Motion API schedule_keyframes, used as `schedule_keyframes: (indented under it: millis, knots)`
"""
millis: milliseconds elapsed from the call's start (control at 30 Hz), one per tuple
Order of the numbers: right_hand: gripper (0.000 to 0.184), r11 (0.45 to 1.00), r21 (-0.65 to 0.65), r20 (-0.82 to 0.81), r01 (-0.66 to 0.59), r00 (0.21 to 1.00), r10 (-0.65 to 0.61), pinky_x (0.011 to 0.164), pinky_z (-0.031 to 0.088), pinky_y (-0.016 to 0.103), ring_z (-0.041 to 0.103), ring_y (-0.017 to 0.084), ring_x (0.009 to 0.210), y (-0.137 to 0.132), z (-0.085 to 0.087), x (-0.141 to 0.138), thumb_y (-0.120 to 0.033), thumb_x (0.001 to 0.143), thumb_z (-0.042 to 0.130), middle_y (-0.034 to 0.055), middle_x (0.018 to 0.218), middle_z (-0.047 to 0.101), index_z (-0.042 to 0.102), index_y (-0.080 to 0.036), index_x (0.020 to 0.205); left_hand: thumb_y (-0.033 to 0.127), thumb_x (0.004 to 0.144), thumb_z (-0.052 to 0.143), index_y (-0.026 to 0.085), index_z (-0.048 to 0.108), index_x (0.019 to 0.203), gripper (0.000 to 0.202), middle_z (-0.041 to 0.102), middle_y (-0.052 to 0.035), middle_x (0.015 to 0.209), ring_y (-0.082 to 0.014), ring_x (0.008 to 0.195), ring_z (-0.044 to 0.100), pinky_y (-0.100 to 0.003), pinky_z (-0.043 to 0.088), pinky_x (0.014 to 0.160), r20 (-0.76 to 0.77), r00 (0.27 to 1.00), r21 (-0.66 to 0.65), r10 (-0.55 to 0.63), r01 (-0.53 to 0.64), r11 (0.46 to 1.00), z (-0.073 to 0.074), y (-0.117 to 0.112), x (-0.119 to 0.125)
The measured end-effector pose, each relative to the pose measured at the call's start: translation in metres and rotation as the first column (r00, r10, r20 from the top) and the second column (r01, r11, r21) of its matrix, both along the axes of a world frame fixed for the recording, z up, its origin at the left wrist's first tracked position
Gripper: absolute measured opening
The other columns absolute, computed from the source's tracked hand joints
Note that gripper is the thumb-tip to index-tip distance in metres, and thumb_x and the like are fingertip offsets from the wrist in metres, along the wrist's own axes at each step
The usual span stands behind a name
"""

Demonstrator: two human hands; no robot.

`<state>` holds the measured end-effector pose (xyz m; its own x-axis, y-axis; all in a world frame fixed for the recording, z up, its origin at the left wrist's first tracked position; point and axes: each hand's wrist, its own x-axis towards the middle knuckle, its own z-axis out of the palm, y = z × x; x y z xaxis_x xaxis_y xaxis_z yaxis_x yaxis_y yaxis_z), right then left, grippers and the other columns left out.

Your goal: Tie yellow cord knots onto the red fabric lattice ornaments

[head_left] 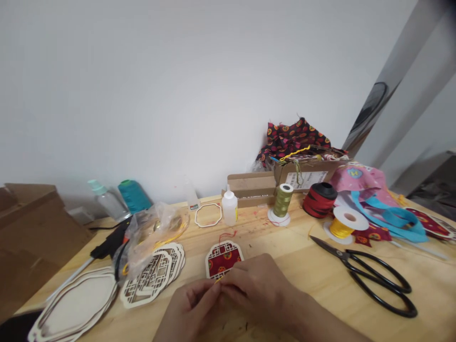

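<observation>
My left hand [192, 306] and my right hand [258, 289] meet at the near middle of the table. The fingertips of both are pinched together on a yellow cord [218, 280], of which only a short bit shows. Just beyond my fingers lies a pale wooden lattice frame with red patterned fabric [221, 263] in it. A red thread [228, 234] sticks out from its top edge. My hands hide its lower right part, and I cannot tell whether they touch it.
Black-handled scissors [361, 270] lie at right, near a yellow cord spool [341, 229], a green thread spool [283, 202] and a red-black one [319, 199]. A glue bottle [230, 211] stands behind. Stacked lattice frames [151, 280] and wooden plates [76, 301] lie at left, beside a cardboard box [39, 237].
</observation>
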<state>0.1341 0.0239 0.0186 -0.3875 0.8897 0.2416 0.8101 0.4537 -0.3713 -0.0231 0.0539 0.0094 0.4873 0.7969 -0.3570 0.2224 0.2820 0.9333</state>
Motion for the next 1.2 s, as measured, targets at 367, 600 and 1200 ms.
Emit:
schedule_keyframes:
  millis: [367,600,1200]
  knots:
    - [0.011,0.997,0.057,-0.212,-0.052,0.975,0.063,0.058,0.034,0.018,0.049,0.010,0.069,0.003,-0.004,0.001,-0.020,0.078,0.046,0.0008,0.079,0.055,0.057,-0.019,0.078,0.033,0.053,0.068,0.016,0.068,0.065,0.021,0.062,0.0033,0.047,-0.0083,0.042,0.047,-0.016,0.033,0.040,-0.016,0.963,-0.037,0.268,-0.268,0.963,0.002,-0.002,-0.001]
    - [0.017,0.997,0.064,-0.212,-0.037,0.976,0.050,0.059,0.035,0.020,0.049,0.012,0.070,0.002,-0.002,-0.001,-0.019,0.079,0.044,0.0023,0.078,0.056,0.060,-0.019,0.075,0.027,0.050,0.071,0.018,0.063,0.072,0.026,0.071,-0.0017,0.067,-0.0178,0.069,0.062,-0.023,0.046,0.063,0.114,0.967,0.011,0.228,-0.231,0.973,0.001,0.001,-0.004]
    - [0.035,0.923,-0.289,-0.782,-0.253,0.619,-0.075,0.053,0.039,0.020,0.052,0.010,0.062,-0.004,0.005,0.013,-0.037,0.078,0.032,0.0022,0.066,0.055,0.056,-0.013,0.068,0.029,0.048,0.073,0.017,0.056,0.079,0.038,0.070,-0.0018,0.058,-0.0150,0.053,0.061,-0.020,0.041,0.050,0.102,0.965,-0.052,0.243,-0.239,0.970,-0.006,0.001,-0.001]
